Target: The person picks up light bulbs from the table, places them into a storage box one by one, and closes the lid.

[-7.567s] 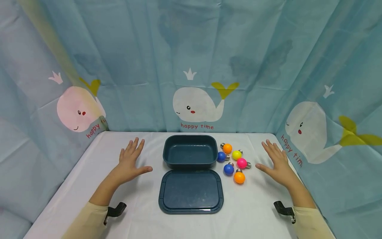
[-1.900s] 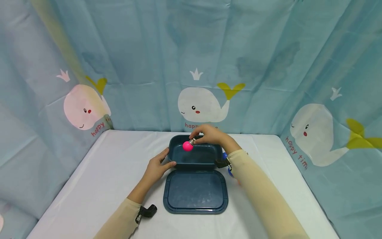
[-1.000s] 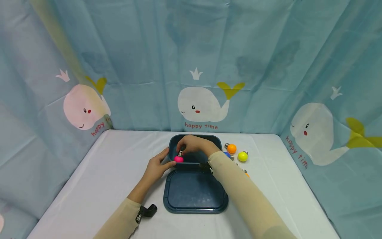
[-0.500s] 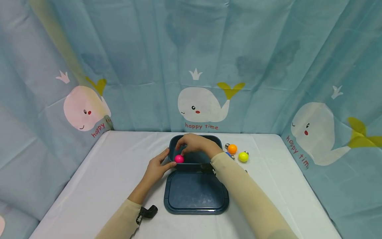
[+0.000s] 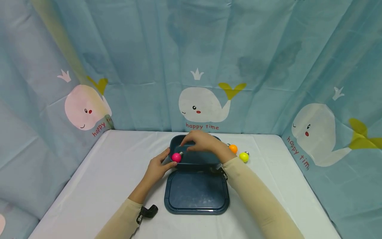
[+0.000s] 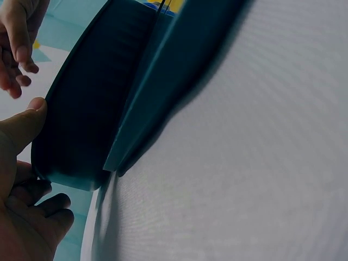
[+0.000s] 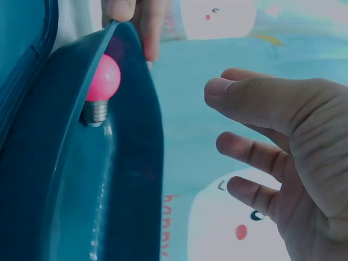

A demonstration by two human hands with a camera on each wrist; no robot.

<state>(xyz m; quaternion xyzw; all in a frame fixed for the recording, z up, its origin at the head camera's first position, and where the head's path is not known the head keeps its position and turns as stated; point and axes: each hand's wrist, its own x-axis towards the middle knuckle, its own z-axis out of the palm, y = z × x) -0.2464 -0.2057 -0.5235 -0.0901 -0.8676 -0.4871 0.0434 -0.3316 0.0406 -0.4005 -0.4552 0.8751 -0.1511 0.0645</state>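
1. Pink bulb (image 5: pixel 176 157) lies inside the box (image 5: pixel 197 164), at its left end.
2. Left hand (image 5: pixel 156 166) grips that end, probably to steady it.
3. Right hand (image 5: pixel 203 141) hovers above the box, loose, empty.

Behind the far edge of the white-draped table (image 5: pixel 98 186) I see a pale blue curtain (image 5: pixel 140 43) hanging, with darker blotches (image 5: pixel 253 66) partway up it. Over the middle of that edge is a printed white whale (image 5: pixel 200 104) with a mustard tail (image 5: pixel 232 89), a little crown (image 5: pixel 197 74) above and red "happy time" lettering (image 5: pixel 202 126) below. A pinkish whale (image 5: pixel 78 108) tilts near the far left corner, and a third whale (image 5: pixel 317 132), white, with its own slanting words (image 5: pixel 298 157), sits beside the far right corner.
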